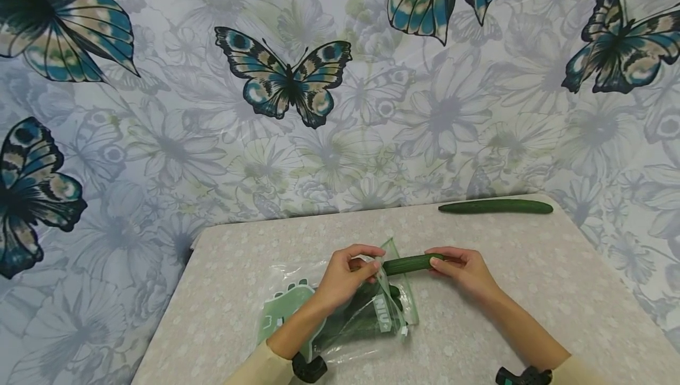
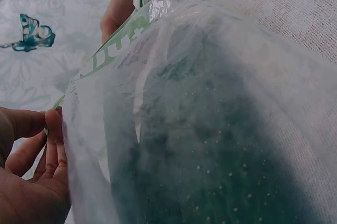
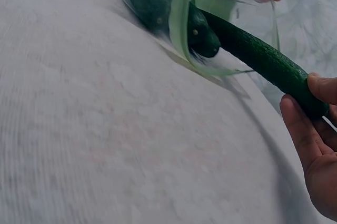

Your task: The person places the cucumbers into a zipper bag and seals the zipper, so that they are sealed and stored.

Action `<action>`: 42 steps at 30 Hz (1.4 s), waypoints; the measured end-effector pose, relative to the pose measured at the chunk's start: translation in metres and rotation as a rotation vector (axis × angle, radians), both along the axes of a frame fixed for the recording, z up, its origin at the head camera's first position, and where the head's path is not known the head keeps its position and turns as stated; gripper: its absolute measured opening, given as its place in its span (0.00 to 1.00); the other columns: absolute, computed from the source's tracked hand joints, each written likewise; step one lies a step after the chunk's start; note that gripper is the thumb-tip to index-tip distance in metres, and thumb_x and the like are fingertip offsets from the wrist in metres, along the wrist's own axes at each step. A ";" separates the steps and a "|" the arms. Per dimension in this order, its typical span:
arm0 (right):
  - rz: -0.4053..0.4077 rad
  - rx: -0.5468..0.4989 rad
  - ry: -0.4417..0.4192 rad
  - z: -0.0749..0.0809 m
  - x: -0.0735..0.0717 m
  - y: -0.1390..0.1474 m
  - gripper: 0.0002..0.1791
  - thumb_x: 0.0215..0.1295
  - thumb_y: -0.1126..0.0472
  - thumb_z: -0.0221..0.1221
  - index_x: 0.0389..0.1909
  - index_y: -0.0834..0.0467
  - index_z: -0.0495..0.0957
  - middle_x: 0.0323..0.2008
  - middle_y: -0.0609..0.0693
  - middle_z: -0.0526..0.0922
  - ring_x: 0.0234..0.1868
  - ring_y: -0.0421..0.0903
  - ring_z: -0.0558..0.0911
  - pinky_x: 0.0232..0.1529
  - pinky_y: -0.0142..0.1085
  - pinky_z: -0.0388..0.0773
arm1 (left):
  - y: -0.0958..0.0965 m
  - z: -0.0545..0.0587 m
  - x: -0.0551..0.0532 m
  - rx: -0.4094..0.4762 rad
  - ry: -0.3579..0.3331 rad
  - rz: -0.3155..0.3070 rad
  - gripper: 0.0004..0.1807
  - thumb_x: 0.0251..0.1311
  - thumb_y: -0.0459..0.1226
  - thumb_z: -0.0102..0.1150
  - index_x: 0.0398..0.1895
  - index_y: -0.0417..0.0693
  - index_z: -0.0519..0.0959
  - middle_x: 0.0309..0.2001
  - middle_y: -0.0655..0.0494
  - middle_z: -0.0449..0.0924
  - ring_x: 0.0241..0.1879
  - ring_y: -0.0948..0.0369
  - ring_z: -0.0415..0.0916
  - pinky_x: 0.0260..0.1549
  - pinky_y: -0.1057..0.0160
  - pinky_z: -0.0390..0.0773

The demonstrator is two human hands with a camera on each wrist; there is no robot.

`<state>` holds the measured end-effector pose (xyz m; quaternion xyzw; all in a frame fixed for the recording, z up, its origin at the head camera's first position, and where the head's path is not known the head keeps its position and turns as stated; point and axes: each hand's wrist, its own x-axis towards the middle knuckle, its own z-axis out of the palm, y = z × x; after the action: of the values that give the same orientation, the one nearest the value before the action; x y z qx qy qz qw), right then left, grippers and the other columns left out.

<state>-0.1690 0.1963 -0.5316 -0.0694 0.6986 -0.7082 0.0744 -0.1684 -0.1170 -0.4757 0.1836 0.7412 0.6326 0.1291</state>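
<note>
A clear zip bag (image 1: 366,338) with a green print lies on the table, its mouth spread toward the right. My left hand (image 1: 342,276) pinches the upper rim of that mouth between thumb and fingers. One green cucumber (image 1: 408,264) is partly inside the opening, and my right hand (image 1: 467,270) grips its outer end between thumb and fingers. In the right wrist view, other cucumbers (image 3: 204,39) lie in the bag below the held one, their ends near the green zip edge (image 3: 180,18). Through the plastic in the left wrist view, the dark green contents (image 2: 210,145) look blurred.
Another long cucumber (image 1: 496,206) lies near the table's far right edge. A pale patterned cloth covers the table (image 1: 212,290). Behind it hangs a butterfly-print backdrop (image 1: 372,155).
</note>
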 end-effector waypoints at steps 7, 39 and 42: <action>0.010 -0.029 -0.035 -0.001 -0.003 -0.022 0.25 0.74 0.66 0.67 0.65 0.77 0.77 0.51 0.49 0.92 0.47 0.39 0.93 0.53 0.39 0.90 | -0.001 -0.001 -0.001 0.002 0.021 -0.001 0.16 0.76 0.34 0.64 0.64 0.42 0.84 0.61 0.33 0.82 0.34 0.69 0.86 0.40 0.67 0.88; 0.228 0.102 0.111 -0.006 -0.004 -0.066 0.22 0.80 0.68 0.58 0.70 0.70 0.73 0.60 0.73 0.85 0.54 0.56 0.92 0.54 0.36 0.89 | -0.001 -0.001 -0.002 -0.020 0.007 0.018 0.16 0.77 0.35 0.63 0.63 0.45 0.85 0.56 0.32 0.85 0.33 0.68 0.86 0.37 0.68 0.86; 0.255 0.166 0.135 -0.008 -0.004 -0.061 0.19 0.82 0.66 0.56 0.68 0.67 0.72 0.60 0.72 0.85 0.57 0.58 0.90 0.55 0.34 0.88 | 0.000 -0.001 -0.002 -0.017 0.017 0.019 0.15 0.76 0.34 0.63 0.62 0.46 0.85 0.58 0.30 0.83 0.32 0.68 0.86 0.36 0.67 0.86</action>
<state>-0.1732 0.1353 -0.5395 -0.1985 0.7438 -0.6265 0.1222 -0.1705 -0.1174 -0.4765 0.1806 0.7494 0.6259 0.1183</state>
